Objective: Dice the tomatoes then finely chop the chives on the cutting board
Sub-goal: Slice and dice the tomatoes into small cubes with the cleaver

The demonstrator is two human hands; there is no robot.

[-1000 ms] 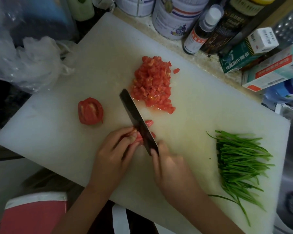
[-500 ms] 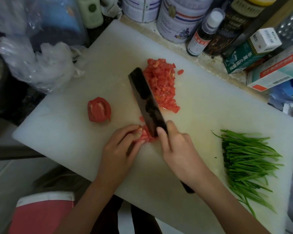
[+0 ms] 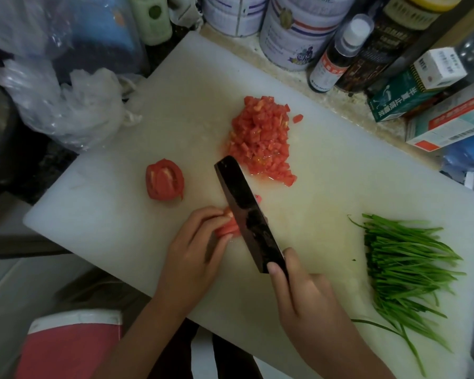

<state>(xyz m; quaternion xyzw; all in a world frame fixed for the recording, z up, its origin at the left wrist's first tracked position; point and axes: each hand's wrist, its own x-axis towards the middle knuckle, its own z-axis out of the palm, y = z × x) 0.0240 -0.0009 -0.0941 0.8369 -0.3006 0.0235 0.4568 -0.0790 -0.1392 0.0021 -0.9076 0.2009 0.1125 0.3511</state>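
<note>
On the white cutting board [image 3: 126, 231], my left hand [image 3: 195, 250] pinches a small tomato piece [image 3: 229, 228] with curled fingers. My right hand [image 3: 304, 299] grips a dark cleaver [image 3: 246, 212], its blade set against the right side of that piece. A pile of diced tomato [image 3: 260, 138] lies just beyond the blade tip. A tomato half [image 3: 164, 179] sits cut side up to the left. A bundle of uncut chives [image 3: 405, 266] lies at the board's right end.
Tins [image 3: 296, 31], a dark bottle with a white cap [image 3: 337, 56] and cardboard boxes [image 3: 446, 124] crowd the board's far edge. A crumpled clear plastic bag [image 3: 66, 105] lies at the far left. A red and white container [image 3: 71, 348] stands below the board's near edge.
The cleaver pulled back from beside the diced pile toward me, and its blade now sits against the piece under my left fingers. My left hand kept its hold.
</note>
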